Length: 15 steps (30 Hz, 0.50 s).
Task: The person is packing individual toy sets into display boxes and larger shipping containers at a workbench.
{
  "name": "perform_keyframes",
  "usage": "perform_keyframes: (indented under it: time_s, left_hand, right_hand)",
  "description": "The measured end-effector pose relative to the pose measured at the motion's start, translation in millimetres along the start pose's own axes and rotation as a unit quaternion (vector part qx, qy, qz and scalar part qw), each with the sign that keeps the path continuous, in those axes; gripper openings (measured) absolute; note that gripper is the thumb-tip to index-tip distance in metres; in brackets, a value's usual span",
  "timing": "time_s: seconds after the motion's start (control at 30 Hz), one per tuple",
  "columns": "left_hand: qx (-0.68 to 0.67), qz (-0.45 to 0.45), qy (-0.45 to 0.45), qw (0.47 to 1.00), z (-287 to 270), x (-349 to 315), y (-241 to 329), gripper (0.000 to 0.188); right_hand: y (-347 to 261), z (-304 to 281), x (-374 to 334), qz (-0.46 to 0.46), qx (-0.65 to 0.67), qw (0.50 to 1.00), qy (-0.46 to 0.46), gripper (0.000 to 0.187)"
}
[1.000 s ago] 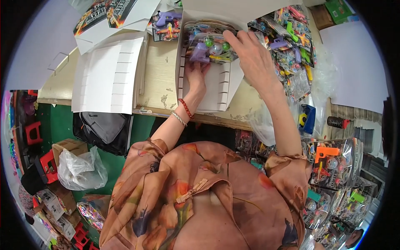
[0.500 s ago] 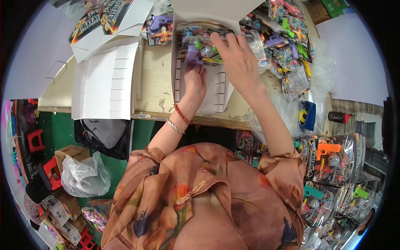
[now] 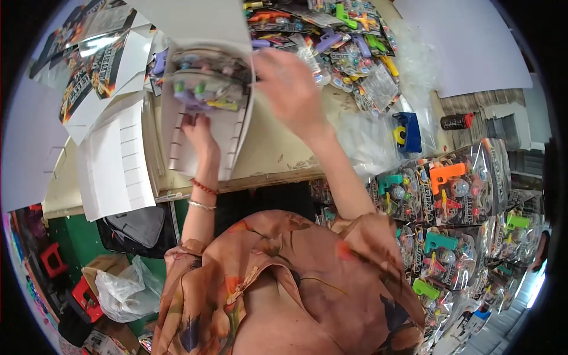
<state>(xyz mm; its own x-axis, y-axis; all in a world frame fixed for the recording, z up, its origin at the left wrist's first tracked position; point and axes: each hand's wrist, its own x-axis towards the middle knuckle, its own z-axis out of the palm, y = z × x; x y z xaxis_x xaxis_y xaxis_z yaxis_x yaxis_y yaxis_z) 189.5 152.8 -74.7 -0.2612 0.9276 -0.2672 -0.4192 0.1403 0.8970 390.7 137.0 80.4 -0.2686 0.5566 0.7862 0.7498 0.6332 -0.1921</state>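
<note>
A tall white cardboard box (image 3: 234, 139) lies on the table's left half, its far flap raised. Inside its far end stands a stack of carded toy packs (image 3: 207, 89) under clear plastic, with a purple toy gun and small coloured balls showing; they are blurred. My left hand (image 3: 199, 131) is in the near part of the box, fingers apart and just below the packs, holding nothing that I can see. At the box's right wall is my right hand (image 3: 290, 89), smeared by motion, so its fingers cannot be made out.
Loose toy packs (image 3: 349, 47) are heaped at the far right. Flat white cartons (image 3: 115, 160) lie left of the box, printed cards (image 3: 103, 65) behind them. A blue tape dispenser (image 3: 408, 133) and plastic film stand right. Bagged packs (image 3: 449, 189) are stacked beside me.
The view has swung right, so everything sits further left. My right hand has come off the packs to the box's right side. My left hand is lower, below the packs.
</note>
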Motion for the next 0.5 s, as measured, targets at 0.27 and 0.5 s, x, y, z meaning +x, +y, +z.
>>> perform_keyframes:
  time_s: [0.27,0.5]
  left_hand:
    - [0.141,0.167,-0.122,0.968,26.2,-142.7,47.8,0.021]
    - [0.034,-0.178,-0.178,0.967,129.8,-128.2,-23.2,0.039]
  right_hand:
    - [186.0,-86.4,-164.9,0.633,0.004,0.748,0.199,0.052]
    - [185.3,-57.5,-96.7,0.388,-0.356,0.833,-0.168,0.062]
